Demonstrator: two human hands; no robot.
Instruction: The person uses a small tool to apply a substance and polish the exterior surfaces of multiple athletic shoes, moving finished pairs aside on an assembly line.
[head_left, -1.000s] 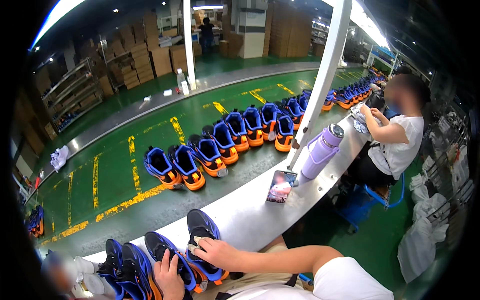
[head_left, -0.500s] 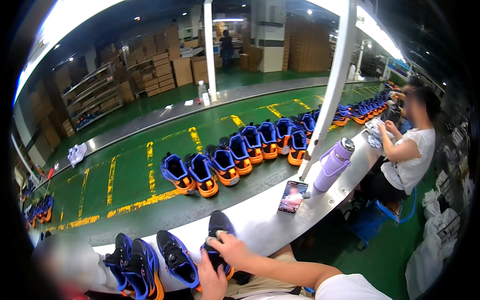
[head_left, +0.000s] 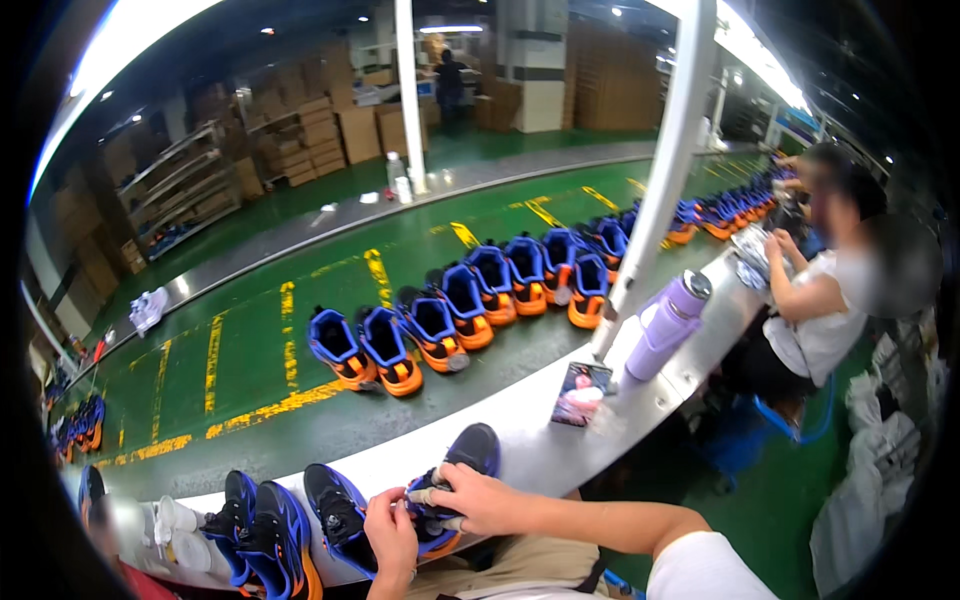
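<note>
Where the fingers meet the blue and orange shoe (head_left: pixel 450 490), details are small and bent by the lens, so the exact contact under the palm cannot be made out. Right hand (head_left: pixel 480 500) closed over the shoe's upper, fingers wrapped across the tongue area. Left hand (head_left: pixel 392 530) pinched shut at the shoe's near side; what it pinches is too small to tell. Shoe lies directly beneath both grips, toe pointing away, on the steel bench edge (head_left: pixel 540 440). Second shoe (head_left: pixel 335 515) just left of the left hand; lower edge crops both forearms.
</note>
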